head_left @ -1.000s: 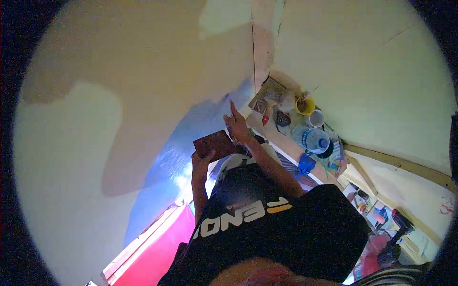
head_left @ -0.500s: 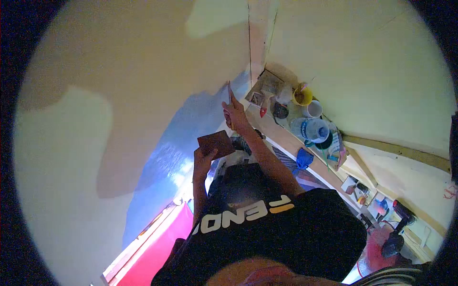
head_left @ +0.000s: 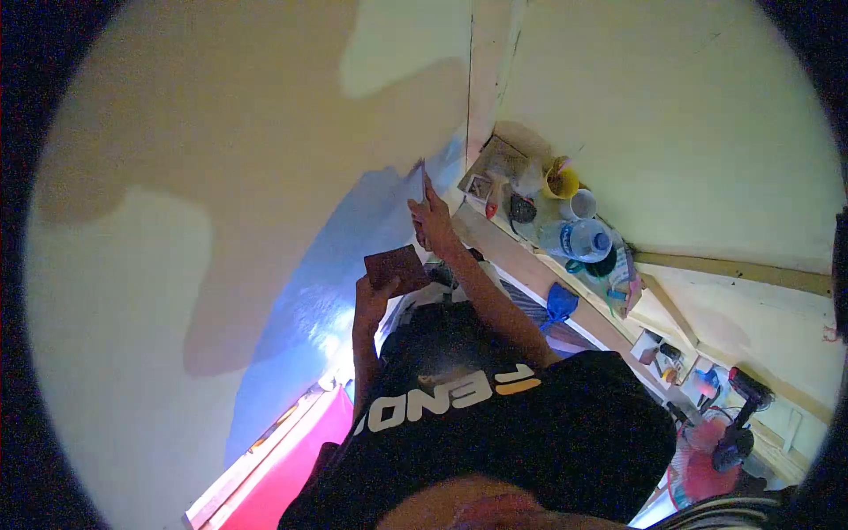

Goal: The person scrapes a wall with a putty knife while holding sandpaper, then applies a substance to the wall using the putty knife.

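My right hand (head_left: 432,224) is raised near the wall (head_left: 344,212), its fingers closed round a thin, pale-bladed tool (head_left: 424,184) like a putty knife. The tool's tip is at the wall, beside a small dark mark. Lower and to the left, my left hand (head_left: 372,300) grips a flat brown square piece (head_left: 396,270) by its lower left edge, thumb on top. This piece is apart from the wall. What my right palm covers is hidden.
On a corner shelf (head_left: 537,252) at right stand a yellow cup (head_left: 561,183), a white cup (head_left: 579,204) and a large clear bottle (head_left: 579,238). A blue bag (head_left: 561,302) hangs below. Farther right are a power drill (head_left: 749,389) and a red fan (head_left: 709,459).
My right hand has turned a little, and the tool's pale blade now shows more broadly at the wall. My left hand and the brown piece have shifted slightly left and down.
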Available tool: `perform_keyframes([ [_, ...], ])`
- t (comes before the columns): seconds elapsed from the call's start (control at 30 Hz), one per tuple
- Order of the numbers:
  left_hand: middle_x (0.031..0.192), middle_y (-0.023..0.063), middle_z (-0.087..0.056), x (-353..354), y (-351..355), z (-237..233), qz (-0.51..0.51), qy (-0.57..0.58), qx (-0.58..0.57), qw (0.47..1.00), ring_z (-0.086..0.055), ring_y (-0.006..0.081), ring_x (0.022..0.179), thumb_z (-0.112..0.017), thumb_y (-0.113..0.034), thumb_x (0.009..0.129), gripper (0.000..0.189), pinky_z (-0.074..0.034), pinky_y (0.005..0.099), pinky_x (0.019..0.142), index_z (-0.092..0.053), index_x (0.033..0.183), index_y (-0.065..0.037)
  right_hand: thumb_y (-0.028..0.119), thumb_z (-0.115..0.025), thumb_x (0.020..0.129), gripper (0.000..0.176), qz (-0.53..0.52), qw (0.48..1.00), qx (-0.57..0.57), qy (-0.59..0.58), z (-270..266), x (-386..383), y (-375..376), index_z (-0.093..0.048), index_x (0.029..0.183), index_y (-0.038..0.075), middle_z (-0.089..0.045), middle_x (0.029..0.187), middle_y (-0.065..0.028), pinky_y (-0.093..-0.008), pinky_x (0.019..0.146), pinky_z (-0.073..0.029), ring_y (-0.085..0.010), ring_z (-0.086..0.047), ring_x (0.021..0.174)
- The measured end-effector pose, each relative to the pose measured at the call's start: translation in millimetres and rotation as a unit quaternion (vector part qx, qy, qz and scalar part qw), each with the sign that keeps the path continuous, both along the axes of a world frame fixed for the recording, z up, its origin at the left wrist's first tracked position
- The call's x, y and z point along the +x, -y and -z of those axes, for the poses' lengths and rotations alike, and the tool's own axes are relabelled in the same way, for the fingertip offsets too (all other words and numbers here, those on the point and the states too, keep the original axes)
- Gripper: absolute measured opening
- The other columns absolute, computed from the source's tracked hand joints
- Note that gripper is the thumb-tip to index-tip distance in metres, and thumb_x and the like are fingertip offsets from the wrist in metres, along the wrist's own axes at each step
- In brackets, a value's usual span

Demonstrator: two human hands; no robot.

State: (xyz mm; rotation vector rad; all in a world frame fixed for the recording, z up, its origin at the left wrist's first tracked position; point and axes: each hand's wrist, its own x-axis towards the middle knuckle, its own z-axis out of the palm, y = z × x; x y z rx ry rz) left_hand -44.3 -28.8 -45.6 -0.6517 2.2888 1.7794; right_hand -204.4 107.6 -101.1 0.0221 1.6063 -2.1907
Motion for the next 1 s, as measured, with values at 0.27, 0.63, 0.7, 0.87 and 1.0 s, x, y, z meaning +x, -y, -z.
perform_keyframes([
  [0.27,0.102,0.0116,-0.069,13,12,10,-0.036,-0.004,0.015,0.999,-0.064,0.0194,0.092,-0.068,-0.009,0.082,0.027,-0.05,0.0367,0.085,-0.064,0.106,0.002,0.014,-0.051,0.094,0.068,0.005,0.998,0.065,-0.007,9,-5,2,-0.016,0.151,0.027,-0.041,0.056,0.0052,-0.0227,0.031,-0.031,-0.007,-0.035,0.038],
  [0.63,0.102,0.0115,-0.069,17,10,6,-0.065,0.001,0.058,0.996,-0.064,0.0194,0.094,-0.069,-0.009,0.081,0.028,-0.05,0.0366,0.087,-0.064,0.106,0.002,0.014,-0.057,0.093,0.073,0.001,0.997,0.027,-0.077,48,-19,-7,-0.016,0.15,0.033,-0.039,0.057,0.0055,-0.0219,0.033,-0.031,-0.0055,-0.034,0.04],
  [0.7,0.102,0.0111,-0.069,17,12,10,-0.053,0.013,0.037,0.998,-0.064,0.0196,0.094,-0.069,-0.008,0.081,0.028,-0.049,0.0363,0.088,-0.064,0.106,0.002,0.015,-0.058,0.093,0.074,-0.015,1.0,-0.009,-0.014,-1,-3,-13,-0.016,0.15,0.033,-0.039,0.057,0.0059,-0.0222,0.033,-0.031,-0.0053,-0.033,0.04],
  [0.87,0.102,0.0105,-0.069,2,0,-2,-0.055,-0.003,0.019,0.998,-0.064,0.02,0.093,-0.069,-0.008,0.081,0.027,-0.05,0.0365,0.087,-0.064,0.105,0.002,0.018,-0.06,0.092,0.073,-0.029,0.996,-0.051,0.06,-3,-5,-15,-0.018,0.15,0.033,-0.039,0.057,0.0063,-0.0229,0.033,-0.03,-0.0051,-0.033,0.041],
  [1.0,0.101,0.0106,-0.069,0,-7,-2,-0.045,0.009,0.029,0.999,-0.064,0.02,0.093,-0.069,-0.009,0.081,0.027,-0.05,0.037,0.086,-0.063,0.105,0.002,0.018,-0.059,0.093,0.071,-0.02,0.997,0.028,-0.07,76,-14,-3,-0.019,0.15,0.033,-0.039,0.056,0.006,-0.0227,0.033,-0.031,-0.0052,-0.034,0.041],
])
